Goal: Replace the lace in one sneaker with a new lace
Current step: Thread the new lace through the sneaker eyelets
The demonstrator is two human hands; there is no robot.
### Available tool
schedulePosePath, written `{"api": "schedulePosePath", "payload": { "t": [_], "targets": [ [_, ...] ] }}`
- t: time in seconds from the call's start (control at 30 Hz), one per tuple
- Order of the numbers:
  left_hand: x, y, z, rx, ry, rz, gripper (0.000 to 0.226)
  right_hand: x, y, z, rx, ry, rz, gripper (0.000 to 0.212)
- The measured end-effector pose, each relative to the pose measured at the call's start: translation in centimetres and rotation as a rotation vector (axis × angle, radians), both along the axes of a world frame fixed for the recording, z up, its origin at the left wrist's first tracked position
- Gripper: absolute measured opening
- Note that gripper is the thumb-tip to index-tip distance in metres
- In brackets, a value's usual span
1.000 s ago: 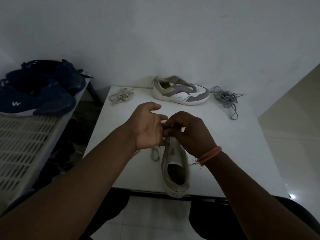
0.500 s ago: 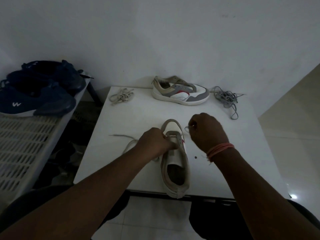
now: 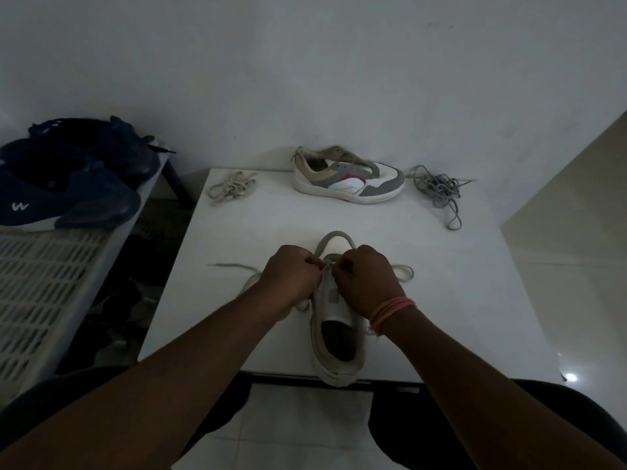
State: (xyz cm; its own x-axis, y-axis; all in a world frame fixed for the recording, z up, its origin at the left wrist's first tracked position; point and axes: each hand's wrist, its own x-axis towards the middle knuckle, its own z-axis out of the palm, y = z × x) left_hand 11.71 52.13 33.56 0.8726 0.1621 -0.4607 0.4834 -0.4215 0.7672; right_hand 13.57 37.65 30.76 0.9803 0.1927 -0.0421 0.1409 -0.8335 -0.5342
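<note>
1. White table (image 3: 458,300) stands against a plain grey wall in dim light, with a slatted rack (image 3: 44,283) to its left carrying dark blue shoes (image 3: 68,184).

2. At the table's near edge lies the sneaker (image 3: 337,334) being worked on. Its long axis runs straight away from the person: heel overhanging the near edge, toe pointing toward the far edge.

3. Both hands meet over the eyelet rows in the forward half of the shoe. The left hand (image 3: 291,276) comes in from the left side and the right hand (image 3: 366,283) from the right, knuckles nearly touching above the tongue.

4. Each hand is curled tight, apparently pinching the pale lace (image 3: 403,271) at the eyelets. The exact pinch is hidden under the knuckles, so I judge this from the lace emerging on both sides.

5. One end of the lace trails left across the table toward its left edge; a loop lies just right of the right hand. The two hands are equally near the eyelets, so either could feed the next crossing; the slack lies outward on both sides.

6. Both forearms reach forward and converge from the near edge, wrists level, with a pink band (image 3: 390,310) on the right wrist.

7. Along the far edge sit a second sneaker (image 3: 349,179) lying crosswise, a beige lace bundle (image 3: 230,188) near the far-left corner, and a grey lace bundle (image 3: 437,191) toward the far-right corner.
</note>
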Motion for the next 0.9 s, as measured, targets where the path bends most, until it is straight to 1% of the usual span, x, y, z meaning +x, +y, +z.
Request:
{"api": "schedulePosePath", "payload": {
  "t": [0.07,0.17,0.33,0.43,0.53,0.6,0.67,0.7,0.73,0.77,0.83,0.87,0.9],
  "targets": [
    [0.1,0.0,0.1,-0.029,0.023,0.023,0.024,0.1,-0.1,-0.1,0.032,0.013,-0.03,0.023],
    [0.3,0.0,-0.1,-0.072,0.049,0.051,0.023,0.1,0.1,-0.1,0.05,0.001,-0.041,0.023],
    [0.6,0.2,0.0,-0.171,0.095,0.076,0.017,0.0,0.4,-0.3,0.003,-0.057,-0.005,0.021],
    [0.9,0.3,-1.0,-0.203,0.121,0.101,0.01,-0.1,0.6,-0.3,-0.034,-0.045,0.009,0.018],
    [0.8,-0.1,-1.9,-0.115,0.08,0.071,0.013,-0.5,0.5,-0.1,-0.079,-0.087,-0.035,0.017],
    [0.7,-0.2,-2.3,0.051,-0.006,0.005,0.013,-0.8,0.4,0.4,-0.061,-0.082,-0.084,0.021],
    [1.2,-0.1,-2.0,0.242,-0.075,-0.059,0.012,-1.0,0.0,0.7,-0.065,0.029,-0.105,0.03],
    [1.6,0.2,-1.6,0.268,-0.117,-0.036,0.011,-0.9,-0.2,0.8,-0.078,0.095,-0.105,0.032],
    [2.2,0.8,-0.6,0.16,-0.14,0.054,0.01,-0.8,-0.4,0.9,-0.082,0.145,-0.107,0.033],
    [3.1,1.4,0.4,-0.051,-0.149,0.19,0.014,-0.8,-0.7,0.9,-0.077,0.174,-0.119,0.033],
    [4.4,2.8,3.0,-0.582,-0.1,0.509,0.028,-0.7,-1.1,1.0,-0.048,0.185,-0.148,0.029],
    [4.6,3.7,4.1,-0.737,-0.097,0.604,0.031,-0.7,-1.2,1.0,-0.038,0.184,-0.153,0.026],
    [4.8,4.6,4.8,-0.773,-0.106,0.641,0.03,-0.7,-1.2,1.0,-0.03,0.188,-0.159,0.024]
  ]
}}
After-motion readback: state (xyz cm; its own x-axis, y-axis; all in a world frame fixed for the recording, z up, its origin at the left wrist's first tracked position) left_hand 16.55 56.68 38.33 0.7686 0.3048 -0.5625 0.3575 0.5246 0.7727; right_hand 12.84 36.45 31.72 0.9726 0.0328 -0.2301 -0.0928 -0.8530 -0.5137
